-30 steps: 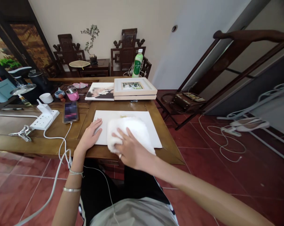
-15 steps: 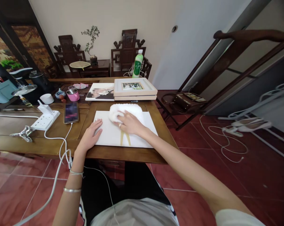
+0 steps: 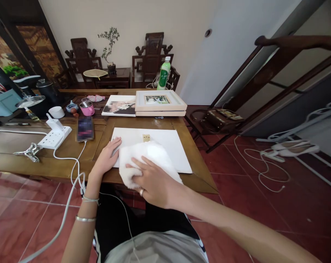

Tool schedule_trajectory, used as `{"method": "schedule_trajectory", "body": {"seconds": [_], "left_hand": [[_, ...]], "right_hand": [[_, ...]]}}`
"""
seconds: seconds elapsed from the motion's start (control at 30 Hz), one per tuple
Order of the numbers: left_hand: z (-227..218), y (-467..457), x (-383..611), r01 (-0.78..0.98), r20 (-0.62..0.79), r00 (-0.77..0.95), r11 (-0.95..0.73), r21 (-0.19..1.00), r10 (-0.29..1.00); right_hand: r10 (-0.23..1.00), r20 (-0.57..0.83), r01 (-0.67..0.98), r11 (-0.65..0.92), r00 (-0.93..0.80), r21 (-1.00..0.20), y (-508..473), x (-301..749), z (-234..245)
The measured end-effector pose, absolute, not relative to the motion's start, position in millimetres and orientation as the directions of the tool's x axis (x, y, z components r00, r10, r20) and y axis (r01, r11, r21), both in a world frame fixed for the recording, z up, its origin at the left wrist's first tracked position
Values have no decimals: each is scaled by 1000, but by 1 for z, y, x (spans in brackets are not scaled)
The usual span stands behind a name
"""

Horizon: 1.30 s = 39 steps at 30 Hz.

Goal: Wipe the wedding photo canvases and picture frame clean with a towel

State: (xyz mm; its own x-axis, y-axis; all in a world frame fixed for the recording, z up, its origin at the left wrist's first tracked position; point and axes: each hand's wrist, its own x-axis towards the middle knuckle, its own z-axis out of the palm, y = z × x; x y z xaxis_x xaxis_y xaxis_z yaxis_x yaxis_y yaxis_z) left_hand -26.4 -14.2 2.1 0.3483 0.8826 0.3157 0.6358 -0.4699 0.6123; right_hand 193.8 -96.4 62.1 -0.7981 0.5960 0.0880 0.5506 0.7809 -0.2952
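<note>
A white fluffy cloth (image 3: 160,157) lies over the near part of a white board (image 3: 171,140) on the table. My right hand (image 3: 153,179) presses down on the cloth, its fingers bunching a fold of it at the left. Above the cloth's far edge a small yellowish printed figure (image 3: 146,137) shows on the board; the cloth covers the rest of it. My left hand (image 3: 106,155) rests flat on the board's left edge, fingers stretched out.
Two stacked frames (image 3: 160,107) and a picture canvas (image 3: 118,106) lie behind the board, with a green bottle (image 3: 163,75) beyond. To the left are a phone (image 3: 85,128), a power strip (image 3: 56,137), a pink mug (image 3: 87,109) and white cables. A wooden chair (image 3: 223,117) stands at right.
My right hand has drawn the cloth toward me, from the board's far part to its near edge. The printed figure's top is now uncovered and its lower part covered. My left hand stays in place.
</note>
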Motion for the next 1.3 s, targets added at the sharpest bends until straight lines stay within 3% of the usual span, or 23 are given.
{"method": "schedule_trajectory", "body": {"seconds": [0.17,0.5,0.67,0.8,0.9,1.0,1.1,1.3], "left_hand": [[1,-15,-26,643,312,329,-454,617,891],[5,-17,-24,640,345,243,-417,645,907],[11,-24,-24,540,430,62,-393,744,900],[11,-26,-23,553,452,101,-428,715,886],[10,-24,-21,586,402,169,-419,694,900],[6,-21,-21,623,330,262,-420,660,907],[3,-18,-22,647,310,319,-444,620,896],[2,-18,-23,640,315,319,-448,624,894]], "right_hand": [[654,73,596,725,-753,-344,-80,214,62],[868,184,841,493,-461,-224,19,174,42],[674,211,645,738,-708,-196,-11,153,44],[478,159,430,864,-864,-262,-50,171,54],[433,115,370,859,-894,-355,-68,194,66],[497,28,451,808,-867,-380,-70,214,75],[638,-51,617,717,-769,-325,-53,227,76],[833,17,781,526,-553,-338,16,204,59]]}}
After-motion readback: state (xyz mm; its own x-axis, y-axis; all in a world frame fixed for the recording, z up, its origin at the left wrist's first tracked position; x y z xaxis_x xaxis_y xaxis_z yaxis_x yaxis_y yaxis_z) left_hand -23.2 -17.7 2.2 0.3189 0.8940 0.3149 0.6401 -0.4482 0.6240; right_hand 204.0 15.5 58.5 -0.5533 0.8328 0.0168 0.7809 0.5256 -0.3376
